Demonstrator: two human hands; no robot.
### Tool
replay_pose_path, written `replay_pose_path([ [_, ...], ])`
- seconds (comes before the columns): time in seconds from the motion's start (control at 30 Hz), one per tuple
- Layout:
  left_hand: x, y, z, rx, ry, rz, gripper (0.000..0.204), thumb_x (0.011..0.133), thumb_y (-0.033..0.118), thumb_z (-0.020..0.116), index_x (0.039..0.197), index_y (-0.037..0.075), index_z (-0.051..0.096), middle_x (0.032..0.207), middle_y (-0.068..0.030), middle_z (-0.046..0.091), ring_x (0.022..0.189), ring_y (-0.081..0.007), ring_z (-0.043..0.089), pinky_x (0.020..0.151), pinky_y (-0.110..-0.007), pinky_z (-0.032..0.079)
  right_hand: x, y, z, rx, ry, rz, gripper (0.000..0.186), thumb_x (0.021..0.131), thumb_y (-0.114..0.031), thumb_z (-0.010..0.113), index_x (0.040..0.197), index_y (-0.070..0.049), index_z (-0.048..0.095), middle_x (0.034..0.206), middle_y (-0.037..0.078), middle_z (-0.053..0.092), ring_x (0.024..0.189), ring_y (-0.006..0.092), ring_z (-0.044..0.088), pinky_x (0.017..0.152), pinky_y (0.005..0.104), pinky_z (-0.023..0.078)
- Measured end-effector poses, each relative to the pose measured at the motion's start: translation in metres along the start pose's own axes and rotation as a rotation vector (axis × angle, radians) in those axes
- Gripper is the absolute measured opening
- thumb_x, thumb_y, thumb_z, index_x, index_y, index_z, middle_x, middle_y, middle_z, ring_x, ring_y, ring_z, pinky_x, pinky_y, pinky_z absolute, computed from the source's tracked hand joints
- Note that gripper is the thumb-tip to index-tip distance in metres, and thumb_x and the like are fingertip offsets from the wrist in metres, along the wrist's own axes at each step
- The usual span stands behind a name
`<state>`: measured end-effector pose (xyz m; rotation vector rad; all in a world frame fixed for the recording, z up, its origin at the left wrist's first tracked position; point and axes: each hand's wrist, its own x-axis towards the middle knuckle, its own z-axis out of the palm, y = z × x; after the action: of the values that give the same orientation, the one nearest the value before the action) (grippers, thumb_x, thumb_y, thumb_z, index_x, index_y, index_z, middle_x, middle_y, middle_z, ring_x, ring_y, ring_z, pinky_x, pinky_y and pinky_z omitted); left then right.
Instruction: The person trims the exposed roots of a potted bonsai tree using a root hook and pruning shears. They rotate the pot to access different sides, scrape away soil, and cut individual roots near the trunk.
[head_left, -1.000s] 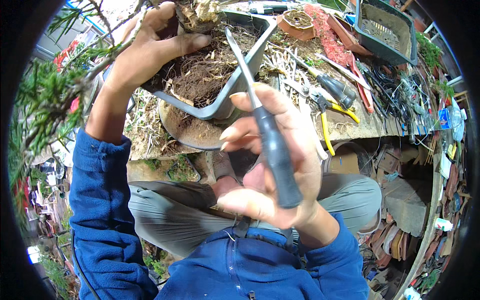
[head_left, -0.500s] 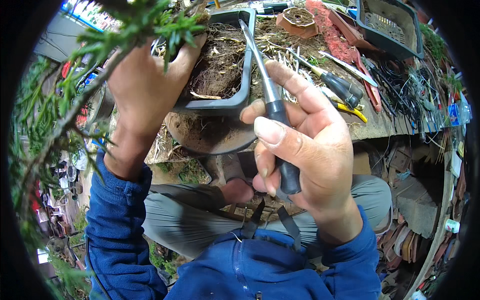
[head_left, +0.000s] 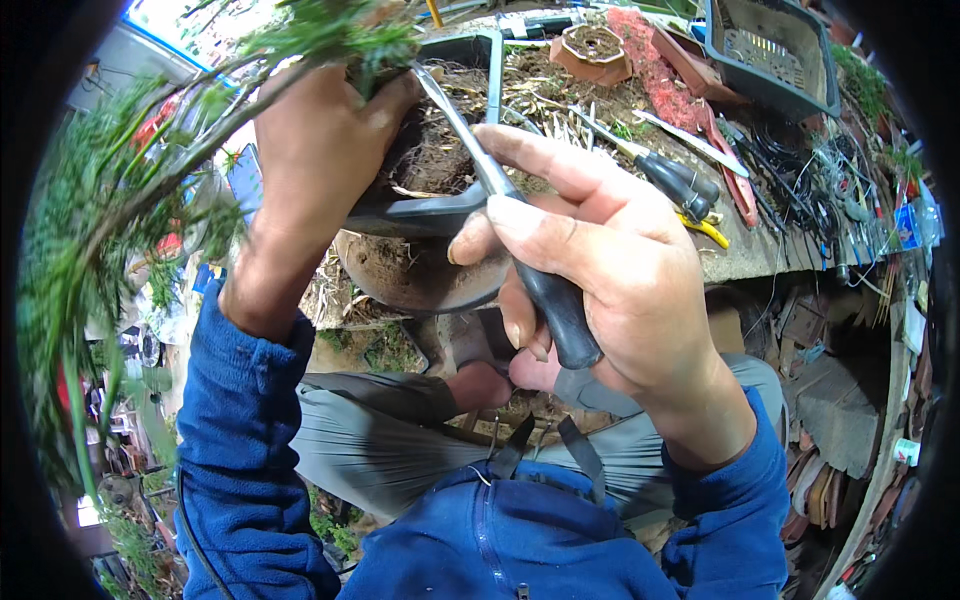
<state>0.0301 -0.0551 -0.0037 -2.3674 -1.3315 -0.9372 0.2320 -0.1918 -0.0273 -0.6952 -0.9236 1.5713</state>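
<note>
just changed: a second ago the tool (head_left: pixel 492 175) lay across a half-open right hand (head_left: pixel 630 270); now thumb and fingers are closed on its dark handle, index stretched out toward the blade

blade tip has shifted left from the pot's right side since half a second ago; now at upper middle of frame, just beside the left thumb; contact with anything cannot be told

plant (head_left: pixel 120 190): green sprays fill the left side, up to upper middle; its woody base showed by the left fingers a second ago, now lost behind foliage

left hand (head_left: pixel 315 150) in the upper left, back of hand up, fingers hidden in green; cannot tell what they are clamped on; hands apart from each other

meaning, as judged: a working hold rather than an idle one, blade brought over to the spot the left hand seems to steady; thumb close to the tip, so a slip could nick it

pot (head_left: pixel 430 208) at upper middle, dark, with soil (head_left: pixel 440 160) and fine roots inside; rounded brown dish (head_left: pixel 420 280) below its near edge

bench (head_left: pixel 770 250) at upper right: yellow-handled cutter (head_left: pixel 705 228), black-handled tool (head_left: pixel 675 180), small terracotta pot (head_left: pixel 590 55), dark crate (head_left: pixel 830 90)
</note>
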Motion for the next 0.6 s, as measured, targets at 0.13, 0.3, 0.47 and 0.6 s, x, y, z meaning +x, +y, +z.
replay_pose_path([
  [0.13,0.002,-0.005,0.000,-0.323,0.053,0.078,0.057,0.085,0.016,0.088,0.137,0.008,0.067,0.112,-0.0104,0.078,0.098,-0.0090,0.072,0.085,-0.027,0.059,-0.008,-0.011,0.002,0.022,0.050,-0.015,0.056,0.102,-0.006,0.054,0.154,0.009,0.038,0.099,0.021,0.072,0.055,0.0151,0.064,0.047,0.0240,0.050],
  [0.3,0.020,-0.021,-0.012,-0.886,-0.127,-0.121,0.057,0.084,0.014,0.088,0.136,0.002,0.066,0.100,-0.0055,0.078,0.088,-0.0106,0.069,0.082,-0.028,0.058,-0.005,-0.028,-0.007,-0.040,0.053,-0.107,0.058,0.101,-0.006,0.053,0.154,0.009,0.037,0.101,0.024,0.072,0.055,0.0162,0.065,0.048,0.0237,0.052],
  [0.47,0.011,-0.023,-0.012,-0.913,-0.135,-0.071,0.050,0.085,0.007,0.086,0.131,0.004,0.068,0.111,-0.0036,0.075,0.100,-0.0086,0.066,0.091,-0.026,0.054,0.000,-0.046,0.001,-0.104,0.039,0.067,0.061,0.100,-0.007,0.055,0.155,0.011,0.036,0.101,0.023,0.071,0.051,0.0162,0.063,0.047,0.0239,0.050],
  [0.6,-0.001,-0.017,-0.009,-0.732,-0.056,0.012,0.050,0.085,0.006,0.083,0.132,0.004,0.066,0.118,-0.0076,0.073,0.103,-0.0123,0.068,0.093,-0.028,0.055,-0.004,-0.059,0.020,-0.256,0.001,0.140,0.061,0.099,-0.007,0.057,0.154,0.011,0.036,0.093,0.018,0.069,0.050,0.0168,0.063,0.044,0.0255,0.049],
])
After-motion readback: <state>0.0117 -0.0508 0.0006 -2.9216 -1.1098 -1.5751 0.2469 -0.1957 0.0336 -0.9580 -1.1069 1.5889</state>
